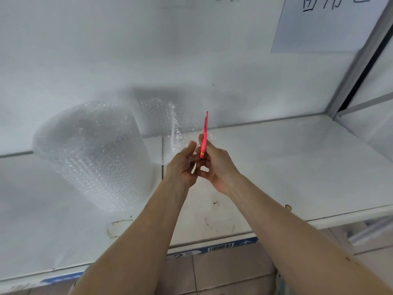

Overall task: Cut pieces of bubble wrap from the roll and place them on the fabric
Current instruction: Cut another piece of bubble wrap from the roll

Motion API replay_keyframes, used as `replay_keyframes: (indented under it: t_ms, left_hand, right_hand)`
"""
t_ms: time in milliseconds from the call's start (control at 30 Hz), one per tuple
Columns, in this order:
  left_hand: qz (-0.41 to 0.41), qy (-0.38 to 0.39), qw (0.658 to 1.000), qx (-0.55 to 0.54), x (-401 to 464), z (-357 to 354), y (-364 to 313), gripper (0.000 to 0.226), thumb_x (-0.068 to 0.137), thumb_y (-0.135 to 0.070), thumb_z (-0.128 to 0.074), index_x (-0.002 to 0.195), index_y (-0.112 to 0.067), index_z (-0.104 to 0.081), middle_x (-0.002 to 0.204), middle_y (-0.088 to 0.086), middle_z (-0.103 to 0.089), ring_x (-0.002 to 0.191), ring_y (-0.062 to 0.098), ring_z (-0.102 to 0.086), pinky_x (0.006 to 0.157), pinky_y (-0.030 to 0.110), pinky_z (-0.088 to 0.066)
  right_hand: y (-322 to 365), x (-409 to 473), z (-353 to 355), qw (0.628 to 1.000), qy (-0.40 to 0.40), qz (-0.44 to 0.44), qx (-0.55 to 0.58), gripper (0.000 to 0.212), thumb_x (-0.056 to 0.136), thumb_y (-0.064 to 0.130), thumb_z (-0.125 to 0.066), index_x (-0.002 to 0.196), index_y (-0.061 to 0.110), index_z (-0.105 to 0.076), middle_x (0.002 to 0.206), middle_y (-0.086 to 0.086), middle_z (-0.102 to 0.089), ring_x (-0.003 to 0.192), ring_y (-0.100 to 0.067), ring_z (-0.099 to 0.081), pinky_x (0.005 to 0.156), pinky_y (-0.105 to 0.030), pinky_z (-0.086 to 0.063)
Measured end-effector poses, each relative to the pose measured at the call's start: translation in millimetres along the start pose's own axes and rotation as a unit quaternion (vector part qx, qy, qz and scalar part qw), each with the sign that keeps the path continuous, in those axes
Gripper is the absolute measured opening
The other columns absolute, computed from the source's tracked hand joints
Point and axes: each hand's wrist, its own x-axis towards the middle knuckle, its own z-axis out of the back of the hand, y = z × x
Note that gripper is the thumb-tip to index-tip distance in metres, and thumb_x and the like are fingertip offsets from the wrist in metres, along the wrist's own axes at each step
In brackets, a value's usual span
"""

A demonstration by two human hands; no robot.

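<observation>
From the head camera, the big roll of bubble wrap [93,154] stands on end on the white table [287,167], towards the left, close to the back wall. A loose sheet [161,122] trails off it to the right and forward, its free edge reaching the two hands held up over the middle of the table. The left hand [182,165] has its fingers and thumb closed on that free edge, pinching a crumpled bit of the clear film. The right hand [214,165] is wrapped round a pink cutter [204,135], which stands nearly upright with its tip pointing up and away, right beside the sheet's edge; I cannot tell whether a blade is out or already in the film. No fabric shows anywhere here. The wrap looks very light, limp and a little slippery, so I reckon it will sag and bunch unless it is pulled taut. The best hold seems to be near the edge, close to the cutting line, gripped firmly enough that the film does not slide, while the roll's own bulk anchors the other end. The roll may tip or roll if tugged hard.
</observation>
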Motion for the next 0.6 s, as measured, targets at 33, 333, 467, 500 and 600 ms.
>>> replay_keyframes:
  t_ms: [33, 333, 467, 500, 600]
  left_hand:
    - [-0.001, 0.002, 1.0, 0.009, -0.5, -0.1, 0.0, 0.017, 0.081, -0.028, -0.077, 0.084, -0.016, -0.065, 0.065, -0.003, -0.063, 0.067, 0.008, -0.056, 0.064, 0.025, -0.043]
    - [-0.001, 0.001, 1.0, 0.014, -0.7, 0.0, -0.5, 0.018, 0.082, -0.028, -0.077, 0.086, -0.015, -0.065, 0.075, -0.001, -0.059, 0.077, 0.008, -0.058, 0.067, 0.026, -0.044]
    - [0.0, -0.009, 1.0, 0.015, 0.1, 0.9, -1.3, 0.019, 0.078, -0.028, -0.08, 0.088, -0.018, -0.067, 0.077, -0.004, -0.059, 0.085, 0.005, -0.059, 0.079, 0.025, -0.047]
    - [0.0, -0.012, 1.0, 0.016, 0.4, 1.2, -1.9, 0.019, 0.077, -0.028, -0.08, 0.088, -0.018, -0.067, 0.076, -0.004, -0.058, 0.085, 0.004, -0.059, 0.086, 0.026, -0.047]
    - [-0.003, -0.02, 1.0, 0.019, -2.2, 0.8, -3.5, 0.018, 0.077, -0.027, -0.08, 0.086, -0.017, -0.068, 0.076, -0.004, -0.059, 0.085, 0.005, -0.059, 0.095, 0.028, -0.045]
  right_hand:
    - [1.4, 0.3, 0.8, 1.0, -0.002, -0.001, 0.005, 0.04, 0.082, 0.053, -0.07, 0.068, 0.016, -0.064, 0.068, -0.004, -0.059, 0.067, -0.02, -0.051, 0.073, -0.037, -0.044]
    - [3.8, 2.0, 2.0, 1.0, -0.01, -0.007, 0.015, 0.038, 0.084, 0.049, -0.07, 0.07, 0.014, -0.063, 0.061, 0.0, -0.055, 0.057, -0.014, -0.048, 0.073, -0.036, -0.043]
    - [6.6, 1.8, 4.4, 1.0, -0.009, -0.005, 0.005, 0.037, 0.085, 0.049, -0.069, 0.075, 0.014, -0.064, 0.065, -0.001, -0.054, 0.056, -0.013, -0.048, 0.06, -0.028, -0.043]
    - [7.5, 1.6, 5.3, 1.0, -0.011, -0.002, 0.004, 0.037, 0.085, 0.048, -0.07, 0.075, 0.014, -0.063, 0.066, -0.001, -0.054, 0.056, -0.013, -0.048, 0.056, -0.027, -0.043]
    - [9.7, 1.3, 8.4, 1.0, -0.019, -0.003, 0.002, 0.037, 0.085, 0.049, -0.07, 0.073, 0.015, -0.063, 0.067, -0.001, -0.055, 0.056, -0.013, -0.048, 0.055, -0.027, -0.041]
